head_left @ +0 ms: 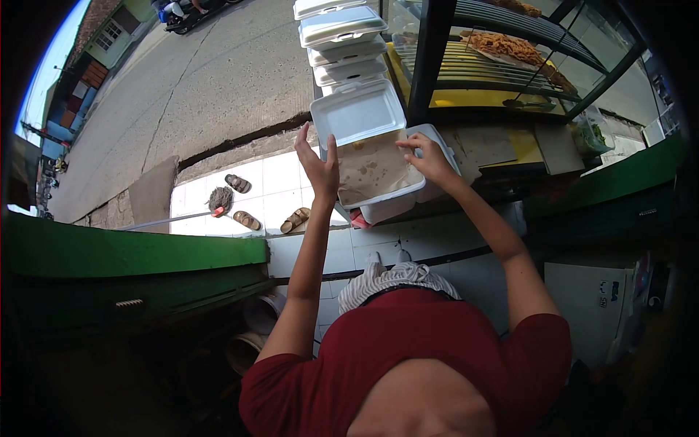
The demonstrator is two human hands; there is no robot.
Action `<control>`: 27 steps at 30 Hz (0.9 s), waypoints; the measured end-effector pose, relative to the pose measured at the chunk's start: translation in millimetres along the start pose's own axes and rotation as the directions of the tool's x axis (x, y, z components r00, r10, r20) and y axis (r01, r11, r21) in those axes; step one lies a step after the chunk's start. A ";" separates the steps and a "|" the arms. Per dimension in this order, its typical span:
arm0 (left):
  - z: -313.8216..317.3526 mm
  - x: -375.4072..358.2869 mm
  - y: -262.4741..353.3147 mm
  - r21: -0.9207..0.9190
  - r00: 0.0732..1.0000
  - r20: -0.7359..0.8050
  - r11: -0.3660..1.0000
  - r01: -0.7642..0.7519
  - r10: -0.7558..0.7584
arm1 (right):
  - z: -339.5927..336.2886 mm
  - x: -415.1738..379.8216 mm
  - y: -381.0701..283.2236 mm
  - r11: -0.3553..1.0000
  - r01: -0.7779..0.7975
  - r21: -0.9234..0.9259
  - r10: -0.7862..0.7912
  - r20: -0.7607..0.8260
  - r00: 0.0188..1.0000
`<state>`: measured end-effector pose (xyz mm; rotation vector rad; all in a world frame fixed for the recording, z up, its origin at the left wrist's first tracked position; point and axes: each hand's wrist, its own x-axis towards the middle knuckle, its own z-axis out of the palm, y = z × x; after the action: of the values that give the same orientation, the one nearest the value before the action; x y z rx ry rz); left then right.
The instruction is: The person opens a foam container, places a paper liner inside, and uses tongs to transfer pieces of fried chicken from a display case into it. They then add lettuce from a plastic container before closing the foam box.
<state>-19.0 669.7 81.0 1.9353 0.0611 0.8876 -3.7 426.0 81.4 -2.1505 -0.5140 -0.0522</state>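
Note:
An open white foam food box [397, 195] stands in front of me, its lid [357, 113] tipped back on the far side. Brown paper [375, 167] with dark, greasy-looking spots lines it. My left hand [320, 166] is at the box's left edge, thumb and fingers spread upward, holding nothing. Over the right side of the paper is my right hand [431, 159]; its fingers curl together at the paper's upper right edge and seem to pinch it. Beneath that hand another white foam box [435, 137] partly shows.
Stacked white foam boxes [342, 33] stand beyond the lid. At right is a framed display case [429, 65] with fried food [506, 47] on racks. Green low walls [138, 251] flank me. A mop [220, 197] and several sandals [295, 220] are on the tiles.

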 end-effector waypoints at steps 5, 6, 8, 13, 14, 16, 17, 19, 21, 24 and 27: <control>-4.2 -26.2 45.7 0.217 0.834 0.537 0.936 -0.278 0.124 | 5.6 0.0 1.8 1.000 0.007 0.005 -0.007 0.017 1.000; 2.0 -35.4 36.5 0.244 0.793 0.598 0.918 -0.313 0.112 | 6.8 0.1 1.5 1.000 -0.001 0.006 0.001 0.017 1.000; 7.8 -48.7 28.8 0.278 0.750 0.659 0.906 -0.320 0.063 | 7.6 0.4 0.5 1.000 -0.019 0.006 0.019 0.010 1.000; 15.0 -62.8 17.9 0.295 0.723 0.690 0.896 -0.332 0.040 | 10.5 1.1 5.2 1.000 0.011 0.015 -0.011 -0.015 1.000; 14.7 -63.1 17.3 0.294 0.719 0.694 0.900 -0.323 0.032 | 10.8 1.4 5.3 1.000 0.021 0.017 -0.021 -0.023 1.000; 14.7 -62.5 16.7 0.289 0.710 0.704 0.907 -0.308 0.017 | 10.4 5.0 2.8 1.000 0.001 -0.010 -0.001 -0.039 0.999; 14.7 -62.5 16.9 0.298 0.706 0.708 0.903 -0.308 0.007 | 10.4 8.1 1.6 1.000 -0.009 -0.023 0.008 -0.048 0.999; 14.2 -63.0 17.7 0.317 0.698 0.716 0.897 -0.309 -0.013 | 16.2 17.7 5.1 0.999 -0.045 0.013 0.047 -0.167 0.985; 13.6 -63.2 17.8 0.325 0.695 0.719 0.892 -0.313 -0.018 | 23.6 29.6 18.6 0.993 -0.099 0.068 0.112 -0.230 0.967; 14.5 -63.9 15.6 0.308 0.690 0.723 0.904 -0.295 -0.021 | 26.7 51.7 35.6 0.973 -0.216 0.085 0.230 -0.229 0.946; 13.7 -63.9 14.5 0.294 0.687 0.726 0.909 -0.295 -0.011 | 19.4 67.5 37.6 0.953 -0.299 -0.046 0.291 -0.124 0.949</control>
<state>-62.1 626.6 53.3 2.5811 -0.4229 0.1422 69.3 445.2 55.9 -2.2497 -0.1208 -0.0267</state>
